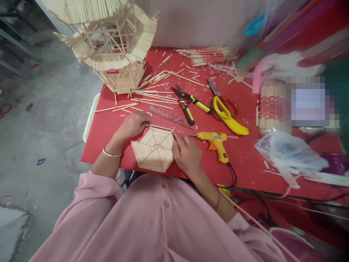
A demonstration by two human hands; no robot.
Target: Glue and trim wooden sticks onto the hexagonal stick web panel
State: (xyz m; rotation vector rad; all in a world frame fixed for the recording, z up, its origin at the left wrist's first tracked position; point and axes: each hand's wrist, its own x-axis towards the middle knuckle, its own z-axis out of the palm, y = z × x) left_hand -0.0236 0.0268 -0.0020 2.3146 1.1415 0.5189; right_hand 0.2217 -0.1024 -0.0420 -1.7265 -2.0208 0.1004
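Here, left hand (135, 124) and right hand (188, 151) curl at the panel (155, 150).

The stick panel (152, 154) is pale straw in concentric bands, cut by darker lines that radiate from its centre; the table (106, 116) is plain red. The glue gun (214, 137) is yellow with an orange trigger (211, 146), the cutters (186, 110) black and yellow, the shirt (141, 211) plain pink. Blurred at the right, the wrapped bundle (272, 109) seems cream with red markings.
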